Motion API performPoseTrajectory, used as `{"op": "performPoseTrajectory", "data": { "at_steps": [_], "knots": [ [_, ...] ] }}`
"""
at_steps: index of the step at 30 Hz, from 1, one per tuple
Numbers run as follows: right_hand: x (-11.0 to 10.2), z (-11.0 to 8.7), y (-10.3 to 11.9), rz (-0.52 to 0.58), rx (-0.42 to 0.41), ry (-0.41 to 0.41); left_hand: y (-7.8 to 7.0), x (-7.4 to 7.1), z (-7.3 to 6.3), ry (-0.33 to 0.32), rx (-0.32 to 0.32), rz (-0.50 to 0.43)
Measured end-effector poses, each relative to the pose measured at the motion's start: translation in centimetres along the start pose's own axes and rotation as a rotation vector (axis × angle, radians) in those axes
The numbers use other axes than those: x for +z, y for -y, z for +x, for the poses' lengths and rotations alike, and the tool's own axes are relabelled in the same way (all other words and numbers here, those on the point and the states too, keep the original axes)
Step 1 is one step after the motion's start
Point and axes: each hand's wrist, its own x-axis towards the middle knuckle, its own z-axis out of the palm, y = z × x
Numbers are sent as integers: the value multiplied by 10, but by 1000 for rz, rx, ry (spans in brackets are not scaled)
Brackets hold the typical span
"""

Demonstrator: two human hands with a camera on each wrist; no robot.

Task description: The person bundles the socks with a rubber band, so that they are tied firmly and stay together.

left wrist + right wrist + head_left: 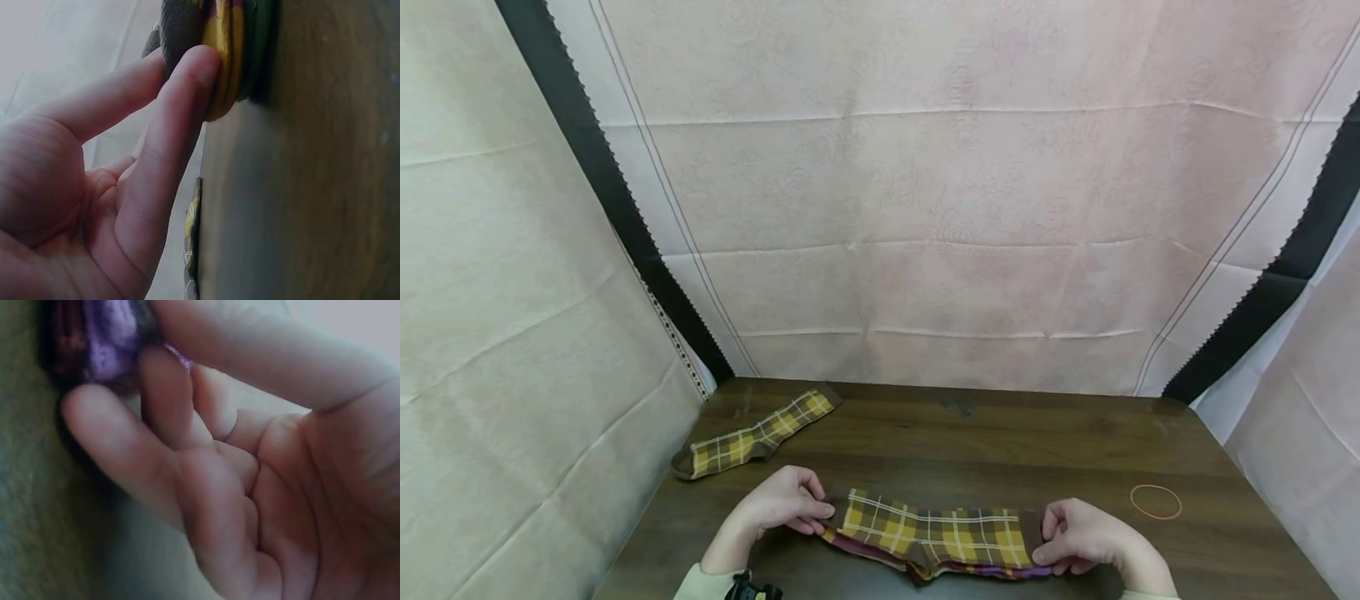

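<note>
A yellow-and-brown plaid knitted sock with white lines point(955, 535) lies lengthwise between the two hands, atop a stack of folded knitted layers showing maroon, purple, yellow and green edges point(230, 69), low over the dark brown wooden bench point(1000, 454). The left hand point(793, 502) pinches the sock's dark brown left end, fingertips against the yellow layers' side. The right hand point(1081, 537) pinches the opposite end, fingers beside the purple layer. A matching plaid sock point(786, 422) lies apart, beyond the left hand; a thin orange rubber band point(1156, 518) lies beyond the right.
</note>
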Motion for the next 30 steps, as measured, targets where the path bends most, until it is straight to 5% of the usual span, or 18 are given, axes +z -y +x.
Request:
{"op": "performPoseTrajectory", "data": {
  "at_steps": [7,14,22,26,30],
  "knots": [
    [-10,1,-3,57,-40,68,-7,-8,1,-26,32,5],
    [-15,-1,-3,80,-46,26,-10,-24,6,-194,121,32],
    [-20,4,6,63,-99,-64,-11,-49,34,-365,179,15],
    [-23,6,14,48,-124,-93,-11,-64,48,-480,198,90],
    [-21,6,21,29,-152,-102,-7,-73,56,-522,186,163]
  ]
}}
